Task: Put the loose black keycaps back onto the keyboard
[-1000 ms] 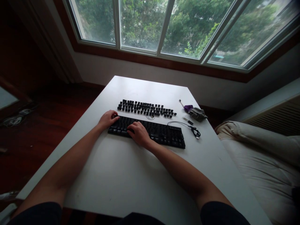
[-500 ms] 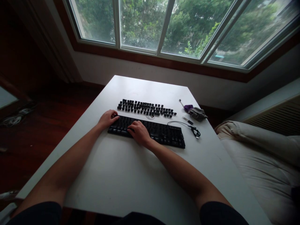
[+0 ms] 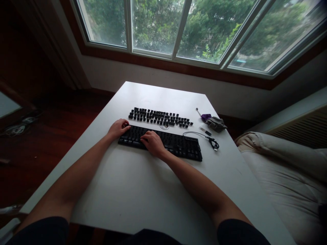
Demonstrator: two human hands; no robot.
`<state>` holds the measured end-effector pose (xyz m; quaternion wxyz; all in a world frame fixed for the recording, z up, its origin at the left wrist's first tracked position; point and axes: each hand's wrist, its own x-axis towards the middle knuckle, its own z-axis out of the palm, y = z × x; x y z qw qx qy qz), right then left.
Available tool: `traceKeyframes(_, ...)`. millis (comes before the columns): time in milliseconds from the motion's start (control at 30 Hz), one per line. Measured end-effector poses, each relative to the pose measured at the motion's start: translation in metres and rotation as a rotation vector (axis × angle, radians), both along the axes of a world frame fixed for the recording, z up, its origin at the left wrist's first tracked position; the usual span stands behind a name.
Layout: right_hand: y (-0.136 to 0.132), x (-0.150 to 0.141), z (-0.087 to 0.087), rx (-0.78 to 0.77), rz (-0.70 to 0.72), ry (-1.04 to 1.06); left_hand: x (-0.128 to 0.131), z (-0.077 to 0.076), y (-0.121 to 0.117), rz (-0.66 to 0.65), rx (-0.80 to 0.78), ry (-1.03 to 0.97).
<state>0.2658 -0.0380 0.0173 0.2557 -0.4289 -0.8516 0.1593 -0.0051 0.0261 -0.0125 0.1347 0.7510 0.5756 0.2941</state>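
A black computer keyboard (image 3: 176, 144) lies slightly slanted across the white table, many of its keycaps off in the middle rows. My left hand (image 3: 119, 128) grips the keyboard's far left corner, thumb and fingers closed around the edge. Over the keyboard's left half, my right hand (image 3: 152, 142) bends down with its fingers pinched together at the keys. Whatever sits between those fingertips is too small or hidden to make out. Just beyond the keyboard, loose black keycaps (image 3: 167, 116) stand in rough rows.
The keyboard's bundled USB cable (image 3: 213, 143) lies right of it. Near the table's right edge are a small black-handled tool (image 3: 205, 131), a grey and purple cloth (image 3: 216, 123) and a thin brush-like stick (image 3: 198, 111). A padded beige seat (image 3: 276, 170) adjoins the table (image 3: 143, 190).
My right hand has shifted very slightly to the right over the keys. My left hand keeps its place at the keyboard's corner; the view has moved a touch.
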Motion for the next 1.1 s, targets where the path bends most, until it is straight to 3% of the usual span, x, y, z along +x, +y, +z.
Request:
traceKeyframes(267,-0.003,-0.002,0.005,0.023,-0.009,-0.089,0.000,0.001,0.000,-0.003,-0.001,0.000)
traceKeyframes(633,-0.017,-0.011,0.030,0.086,0.021,-0.454,-0.001,-0.002,0.001,-0.001,0.004,0.000)
traceKeyframes(800,-0.016,-0.014,0.031,0.112,0.040,-0.461,0.000,-0.001,0.000,-0.002,0.007,-0.001)
traceKeyframes(1100,-0.019,-0.001,0.016,0.147,0.088,-0.328,0.001,0.000,0.000,0.009,-0.002,-0.001)
